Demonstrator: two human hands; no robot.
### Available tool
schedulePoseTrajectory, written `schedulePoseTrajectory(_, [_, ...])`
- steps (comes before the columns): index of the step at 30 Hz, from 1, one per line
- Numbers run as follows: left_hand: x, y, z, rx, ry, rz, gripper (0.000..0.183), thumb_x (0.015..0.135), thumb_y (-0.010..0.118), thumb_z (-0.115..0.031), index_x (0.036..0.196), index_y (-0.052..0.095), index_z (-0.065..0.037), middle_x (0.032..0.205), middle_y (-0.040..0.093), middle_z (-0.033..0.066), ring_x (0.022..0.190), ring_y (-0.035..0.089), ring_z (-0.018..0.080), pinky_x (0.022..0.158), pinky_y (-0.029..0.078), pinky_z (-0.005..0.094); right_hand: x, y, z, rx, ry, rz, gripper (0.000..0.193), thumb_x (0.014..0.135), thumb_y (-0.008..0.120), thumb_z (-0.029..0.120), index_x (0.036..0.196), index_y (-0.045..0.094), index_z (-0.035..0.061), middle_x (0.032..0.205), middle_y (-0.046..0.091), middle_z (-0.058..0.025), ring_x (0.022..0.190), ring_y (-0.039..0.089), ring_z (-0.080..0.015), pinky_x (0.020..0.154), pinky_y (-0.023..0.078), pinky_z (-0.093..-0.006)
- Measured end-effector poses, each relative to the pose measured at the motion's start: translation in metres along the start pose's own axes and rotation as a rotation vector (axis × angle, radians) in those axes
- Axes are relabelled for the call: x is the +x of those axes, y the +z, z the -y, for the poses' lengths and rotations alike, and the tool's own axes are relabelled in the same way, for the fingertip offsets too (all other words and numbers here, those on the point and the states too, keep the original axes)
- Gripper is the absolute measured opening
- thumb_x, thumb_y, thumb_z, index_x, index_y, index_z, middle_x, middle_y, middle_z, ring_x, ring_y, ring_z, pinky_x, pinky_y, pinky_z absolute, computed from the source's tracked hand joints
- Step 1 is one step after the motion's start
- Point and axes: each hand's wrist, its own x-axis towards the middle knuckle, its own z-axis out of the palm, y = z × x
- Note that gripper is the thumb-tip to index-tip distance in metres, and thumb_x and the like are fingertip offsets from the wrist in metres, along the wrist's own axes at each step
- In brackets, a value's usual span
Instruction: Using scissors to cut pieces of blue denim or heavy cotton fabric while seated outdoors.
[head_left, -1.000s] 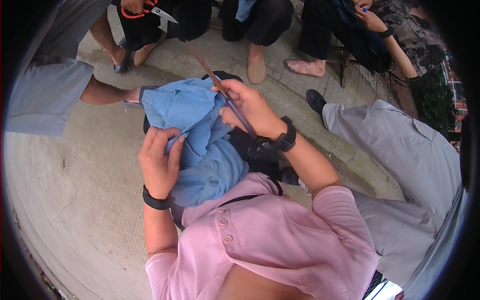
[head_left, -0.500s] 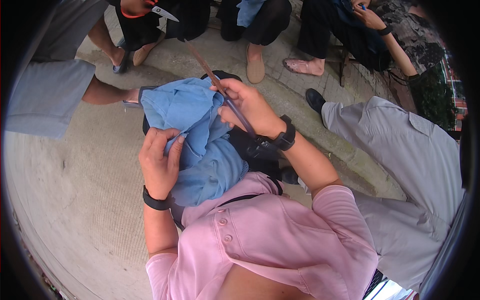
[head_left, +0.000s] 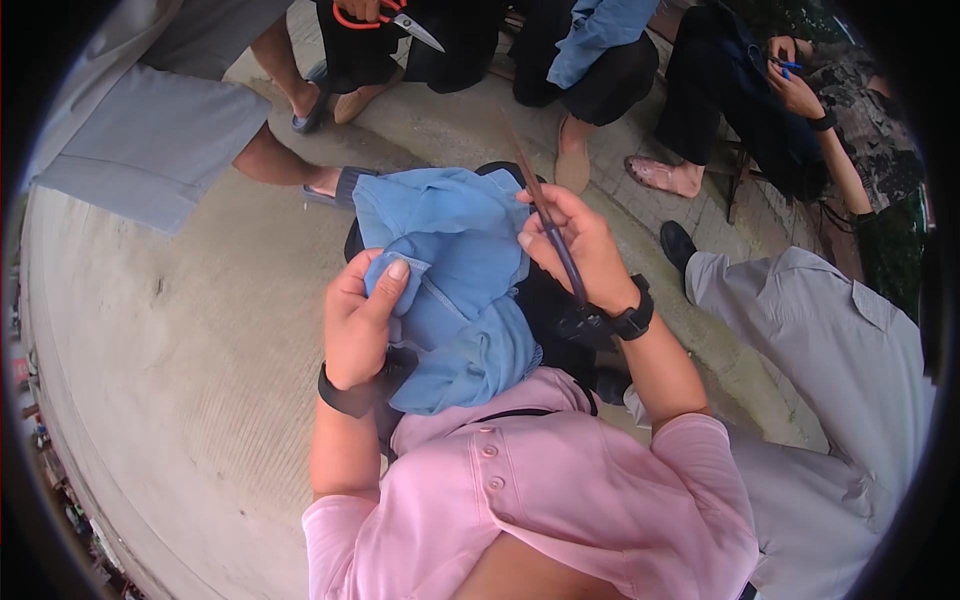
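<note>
Across my lap lies a light blue cloth (head_left: 450, 215), probably a garment, with a stitched seam showing. My left hand (head_left: 362, 315) is closed, pinching a folded edge of it between thumb and fingers. In my right hand (head_left: 580, 250) is a pair of scissors (head_left: 560, 245), seen nearly edge-on, with thin brownish blades and dark purple handles. Its blades point up and away from me, and the handle end reaches down toward my wrist. The right fingertips are beside the cloth's right edge; whether they touch it I cannot tell.
People sit and stand around me. At the top, another person's hand holds red-handled scissors (head_left: 395, 20). At upper right a person's hands (head_left: 795, 85) hold a small blue item. Grey trousers (head_left: 800, 340) are close on my right, a grey-clad leg (head_left: 150, 130) on my left, above concrete ground (head_left: 200, 330).
The view has shifted, so everything sits further right and lower. My left hand has turned its thumb upward and folded the cloth's edge over, exposing the seam. The scissors stay in my right hand.
</note>
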Motion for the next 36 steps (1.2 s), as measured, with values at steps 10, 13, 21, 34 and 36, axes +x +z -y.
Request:
schedulePoseTrajectory(10, [0.005, -0.002, -0.008, -0.244, -0.112, 0.063, 0.021, 0.094, 0.057, -0.017, 0.102, 0.061, 0.002, 0.09, 0.064, 0.0003, 0.077, 0.055, 0.0048, 0.071, 0.044, 0.0202, -0.01, 0.015, 0.015, -0.03, -0.083, 0.124, 0.043, 0.084, 0.064, -0.001, 0.124, 0.048, -0.002, 0.09, 0.059, -0.0037, 0.078, 0.054, -0.006, 0.071, 0.043, -0.0199])
schedulePoseTrajectory(13, [0.006, -0.003, -0.007, -0.246, -0.117, 0.056, 0.022, 0.094, 0.057, -0.017, 0.104, 0.061, 0.002, 0.091, 0.064, 0.0007, 0.077, 0.055, 0.0047, 0.071, 0.045, 0.0202, -0.001, 0.026, 0.018, -0.034, -0.108, 0.068, 0.045, 0.081, 0.067, -0.001, 0.122, 0.05, 0.0004, 0.093, 0.063, -0.0056, 0.084, 0.059, -0.0095, 0.075, 0.047, -0.0233])
schedulePoseTrajectory(21, [-0.002, 0.003, -0.022, -0.31, -0.019, 0.052, 0.02, 0.095, 0.055, -0.016, 0.108, 0.057, 0.0, 0.095, 0.063, 0.0017, 0.081, 0.055, 0.0049, 0.074, 0.045, 0.021, 0.02, 0.064, 0.019, 0.03, -0.134, 0.147, 0.047, 0.081, 0.067, 0.001, 0.124, 0.048, 0.0024, 0.099, 0.065, -0.008, 0.093, 0.063, -0.0136, 0.08, 0.05, -0.0268])
schedulePoseTrajectory(34, [-0.011, -0.039, -0.036, -0.864, 0.39, 0.233, 0.034, 0.1, 0.035, -0.021, 0.124, 0.045, 0.002, 0.123, 0.055, 0.0184, 0.111, 0.056, 0.0298, 0.097, 0.045, 0.0444, 0.032, 0.083, 0.014, -0.093, -0.163, 0.084, 0.044, 0.081, 0.066, 0.005, 0.122, 0.049, 0.0076, 0.097, 0.067, -0.0078, 0.088, 0.066, -0.0165, 0.077, 0.05, -0.0267])
schedulePoseTrajectory(36, [-0.012, -0.044, -0.031, -0.906, 0.385, 0.267, 0.037, 0.101, 0.034, -0.023, 0.127, 0.044, 0.002, 0.126, 0.054, 0.019, 0.115, 0.054, 0.0314, 0.1, 0.042, 0.0462, 0.032, 0.084, 0.012, -0.098, -0.134, 0.048, 0.043, 0.083, 0.067, 0.008, 0.122, 0.049, 0.0067, 0.097, 0.067, -0.0086, 0.088, 0.065, -0.0162, 0.077, 0.05, -0.0266])
